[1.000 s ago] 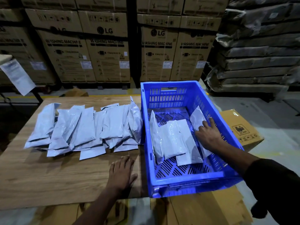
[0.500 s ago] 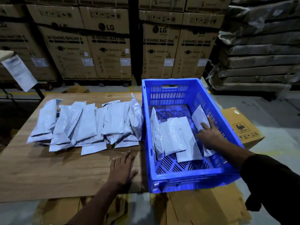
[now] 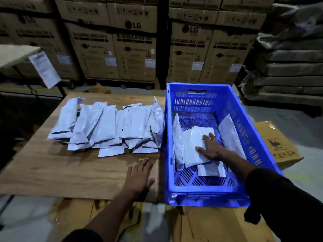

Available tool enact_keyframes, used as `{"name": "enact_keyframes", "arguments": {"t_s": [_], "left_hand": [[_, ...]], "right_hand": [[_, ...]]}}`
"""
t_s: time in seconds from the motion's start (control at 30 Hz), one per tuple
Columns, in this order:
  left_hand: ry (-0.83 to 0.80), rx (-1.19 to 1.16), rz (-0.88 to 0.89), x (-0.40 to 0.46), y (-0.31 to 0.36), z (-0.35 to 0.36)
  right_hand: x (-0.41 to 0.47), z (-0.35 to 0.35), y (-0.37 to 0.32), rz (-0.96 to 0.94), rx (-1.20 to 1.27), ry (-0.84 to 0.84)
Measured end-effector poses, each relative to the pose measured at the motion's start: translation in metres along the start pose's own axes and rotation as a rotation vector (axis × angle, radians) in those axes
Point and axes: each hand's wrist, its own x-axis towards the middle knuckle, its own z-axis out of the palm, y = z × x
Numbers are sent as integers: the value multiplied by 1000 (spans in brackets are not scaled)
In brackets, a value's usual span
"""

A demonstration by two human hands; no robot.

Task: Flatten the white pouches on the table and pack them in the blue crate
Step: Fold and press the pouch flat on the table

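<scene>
The right hand [image 3: 212,147] lies inside the blue crate [image 3: 201,186], fingers spread and flat on the middle pouch [image 3: 191,145]; the grip is open-palmed and pinches nothing. The left hand [image 3: 139,176] rests palm-down, fingers relaxed, on the bare worktop [image 3: 70,168] just beside the crate's left wall.

Location of task items: most white pouches remain in an overlapping row [image 3: 108,126] on the worktop. A few are in the crate: one on edge against the left wall [image 3: 177,137], one leaning on the right wall [image 3: 229,135], and a flat one [image 3: 211,169] partly under the pressed pouch.

Probable faults from this state:

- Air retention. If pressure is applied only at the centre, the pouch probably re-inflates and the stack rides high.
- Slippage. The film looks glossy; a sideways push is likely to slide the pouch off the one below.
- Uneven packing. The two pouches standing on edge probably topple or crease under later layers unless laid flat first.
- Crate movement. The crate overhangs the worktop's near edge, and firm downward pressure near that end may tip or shift it.
</scene>
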Motion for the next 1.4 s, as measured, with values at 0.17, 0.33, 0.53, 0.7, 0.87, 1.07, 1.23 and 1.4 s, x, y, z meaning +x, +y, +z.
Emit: {"name": "enact_keyframes", "arguments": {"t_s": [0.17, 0.33, 0.53, 0.7, 0.87, 1.07, 1.23, 1.4], "left_hand": [[26, 12, 18, 2, -5, 6], [54, -16, 14, 3, -2, 7], [55, -42, 2, 2, -1, 8], [47, -52, 13, 3, -7, 12], [18, -52, 4, 4, -9, 18], [78, -29, 46, 3, -12, 21], [50, -71, 62, 3, -13, 22], [7, -97, 30, 6, -14, 23]], "right_hand": [[-7, -6, -10, 104, 112, 170], [-9, -15, -27, 162, 389, 284], [-15, -19, -59, 66, 429, 248], [-15, -12, -90, 91, 443, 140], [-10, -8, -121, 188, 381, 141], [4, 1, -139, 371, 503, 117], [15, 9, -143, 351, 887, 52], [-18, -9, -138, 308, 997, 215]]}}
